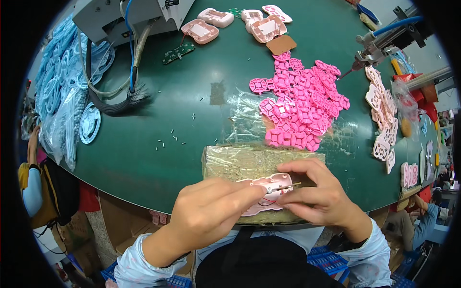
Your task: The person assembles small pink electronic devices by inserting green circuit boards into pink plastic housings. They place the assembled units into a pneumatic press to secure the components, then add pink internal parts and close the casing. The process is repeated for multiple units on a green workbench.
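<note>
A light pink plastic housing half lies hollow side up over a tape-covered block in front of me. Thin red and dark wires run inside it. My left hand is closed on the housing's left part, its fingertips reaching into the hollow. At the right end, the fingers and thumb of my right hand grip the housing. A thin brass-coloured strip shows between the fingers of both hands; which hand bears it I cannot tell.
Bright pink button pieces are heaped beyond the block. Farther off lie pink housings and a green circuit board. A screwdriver machine juts in at right, near light pink panels. Blue parts crowd the left.
</note>
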Action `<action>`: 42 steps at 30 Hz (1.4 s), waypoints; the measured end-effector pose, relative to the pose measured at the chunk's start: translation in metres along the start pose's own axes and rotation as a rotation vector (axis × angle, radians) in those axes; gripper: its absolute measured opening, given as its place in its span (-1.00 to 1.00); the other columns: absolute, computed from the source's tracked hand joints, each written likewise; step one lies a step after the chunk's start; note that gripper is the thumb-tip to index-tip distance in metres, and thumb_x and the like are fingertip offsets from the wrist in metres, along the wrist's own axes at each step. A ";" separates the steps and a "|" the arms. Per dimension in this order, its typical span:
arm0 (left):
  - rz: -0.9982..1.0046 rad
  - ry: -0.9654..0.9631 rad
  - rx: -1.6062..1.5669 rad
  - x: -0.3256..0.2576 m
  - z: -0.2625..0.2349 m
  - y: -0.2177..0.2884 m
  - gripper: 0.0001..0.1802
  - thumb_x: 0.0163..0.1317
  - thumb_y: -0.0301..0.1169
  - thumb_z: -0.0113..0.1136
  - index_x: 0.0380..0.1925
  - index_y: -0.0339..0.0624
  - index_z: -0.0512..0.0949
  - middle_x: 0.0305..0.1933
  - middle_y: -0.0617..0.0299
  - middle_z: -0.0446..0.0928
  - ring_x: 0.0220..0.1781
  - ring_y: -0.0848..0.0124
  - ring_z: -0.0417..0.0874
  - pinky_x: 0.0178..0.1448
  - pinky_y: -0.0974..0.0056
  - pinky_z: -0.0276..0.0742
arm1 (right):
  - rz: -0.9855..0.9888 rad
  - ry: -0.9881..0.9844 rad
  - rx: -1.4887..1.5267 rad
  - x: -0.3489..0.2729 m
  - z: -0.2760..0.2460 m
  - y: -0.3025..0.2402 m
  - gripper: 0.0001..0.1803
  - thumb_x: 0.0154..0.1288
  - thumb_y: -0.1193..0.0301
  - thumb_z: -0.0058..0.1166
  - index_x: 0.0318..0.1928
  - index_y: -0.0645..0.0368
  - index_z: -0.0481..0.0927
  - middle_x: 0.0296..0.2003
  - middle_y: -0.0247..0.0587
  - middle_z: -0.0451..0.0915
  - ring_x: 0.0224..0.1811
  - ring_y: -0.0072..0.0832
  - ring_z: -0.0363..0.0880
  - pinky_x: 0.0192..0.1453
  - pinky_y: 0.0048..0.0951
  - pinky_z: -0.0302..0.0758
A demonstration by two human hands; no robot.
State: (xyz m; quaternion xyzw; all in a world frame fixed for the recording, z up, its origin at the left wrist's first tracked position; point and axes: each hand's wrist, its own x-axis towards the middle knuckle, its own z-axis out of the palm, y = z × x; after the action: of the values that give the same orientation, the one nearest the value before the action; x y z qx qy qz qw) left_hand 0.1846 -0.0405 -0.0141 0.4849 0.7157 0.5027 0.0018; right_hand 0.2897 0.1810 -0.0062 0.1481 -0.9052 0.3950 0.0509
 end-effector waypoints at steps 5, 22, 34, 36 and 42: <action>0.059 0.031 0.065 -0.006 -0.005 0.004 -0.63 -0.13 -0.60 0.44 -0.23 -0.19 0.62 -0.44 0.17 0.64 -0.50 0.29 0.63 -0.44 0.31 0.51 | -0.048 -0.042 -0.115 -0.003 -0.002 -0.009 -0.70 -0.06 0.43 0.32 -0.21 0.01 0.70 0.08 -0.09 0.49 0.03 -0.14 0.50 0.02 -0.21 0.48; -0.038 -0.062 0.017 -0.018 0.000 0.003 -0.65 -0.20 -0.58 0.45 -0.30 -0.15 0.66 -0.38 0.27 0.63 -0.38 0.31 0.60 -0.29 0.29 0.50 | -0.050 0.041 -0.265 -0.014 0.016 -0.017 -0.74 -0.08 0.50 0.33 -0.30 0.21 0.61 0.14 0.00 0.48 -0.34 -0.34 0.53 -0.30 -0.34 0.49; -0.119 -0.046 0.090 -0.009 0.002 0.009 -0.65 -0.11 -0.58 0.40 -0.23 -0.16 0.65 -0.41 0.23 0.58 -0.40 0.27 0.52 -0.24 0.24 0.40 | 0.029 0.225 -0.187 -0.013 0.007 -0.021 -0.65 -0.11 0.51 0.40 -0.21 0.13 0.65 -0.06 -0.10 0.61 -0.31 -0.34 0.56 -0.25 -0.39 0.48; -0.151 -0.075 0.115 -0.007 0.001 0.011 -0.63 -0.11 -0.58 0.39 -0.20 -0.16 0.65 -0.37 0.23 0.57 -0.38 0.28 0.50 -0.24 0.24 0.38 | -0.072 0.236 -0.223 -0.005 0.006 -0.018 -0.62 -0.10 0.52 0.39 -0.17 0.13 0.65 -0.10 -0.14 0.61 -0.31 -0.33 0.55 -0.25 -0.38 0.47; -0.309 -0.089 0.150 -0.013 -0.001 0.016 -0.35 -0.16 -0.49 0.50 0.05 -0.20 0.53 -0.10 0.10 0.52 -0.12 0.23 0.51 -0.07 0.22 0.44 | -0.145 0.127 -0.230 0.004 0.013 -0.009 -0.58 -0.09 0.51 0.37 -0.10 0.12 0.66 -0.13 -0.22 0.59 -0.25 -0.28 0.52 -0.20 -0.36 0.47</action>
State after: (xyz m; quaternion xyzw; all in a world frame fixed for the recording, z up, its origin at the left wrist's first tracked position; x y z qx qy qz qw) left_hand 0.2023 -0.0504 -0.0081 0.3896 0.8165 0.4196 0.0746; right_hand 0.2891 0.1648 -0.0086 0.1812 -0.9263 0.2927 0.1532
